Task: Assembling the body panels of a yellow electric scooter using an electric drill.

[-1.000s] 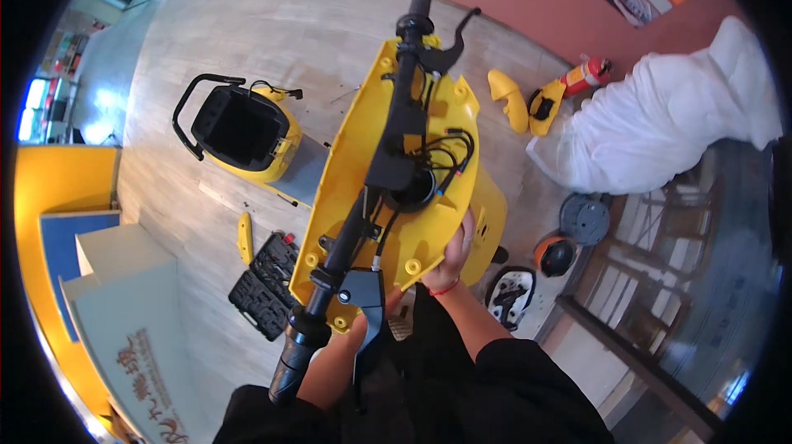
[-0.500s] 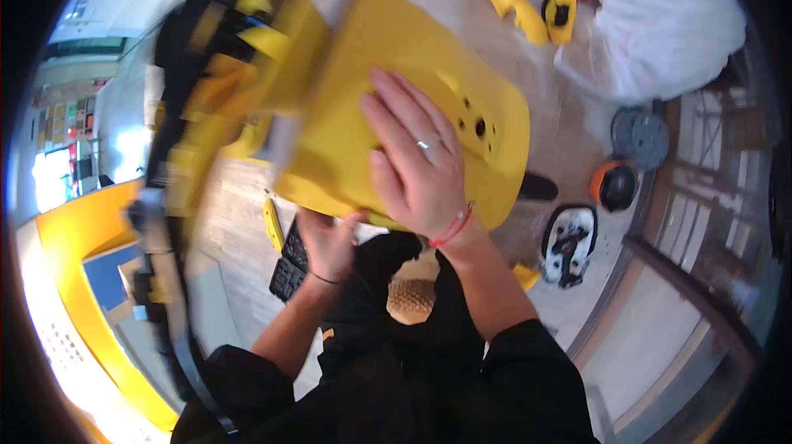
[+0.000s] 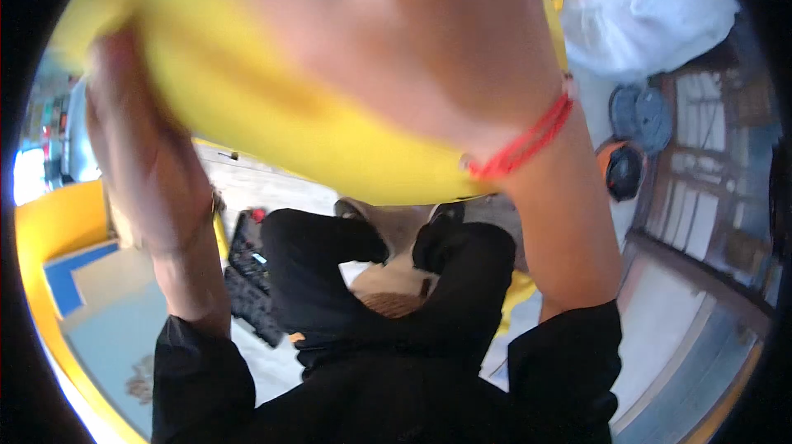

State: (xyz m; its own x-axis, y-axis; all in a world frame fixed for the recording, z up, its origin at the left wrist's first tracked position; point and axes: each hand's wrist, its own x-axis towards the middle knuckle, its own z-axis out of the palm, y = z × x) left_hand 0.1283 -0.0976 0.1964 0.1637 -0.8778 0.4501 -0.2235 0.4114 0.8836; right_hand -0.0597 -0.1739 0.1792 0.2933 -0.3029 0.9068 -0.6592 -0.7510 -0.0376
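A large yellow panel [image 3: 330, 147], smeared by motion, is held up close in front of me and fills the upper left and middle. My left hand [image 3: 153, 163] grips its left edge, thumb on the near face. My right hand [image 3: 412, 40] lies across the panel's face very near the view, blurred. Its fingers run out of the top of the picture, so I cannot tell how they are set. A red string bracelet [image 3: 528, 143] circles my right wrist.
Below lies an open black tool case [image 3: 252, 279]. A woven round stool [image 3: 392, 304] shows between my legs. To the right are a grey round lid [image 3: 642, 118], an orange and black bucket [image 3: 620, 170] and a white bag [image 3: 660, 11]. A yellow partition [image 3: 62, 221] stands left.
The yellow panel has come up much closer and tilted. My left hand has risen from its lower edge to its left edge. My right hand has moved up with it.
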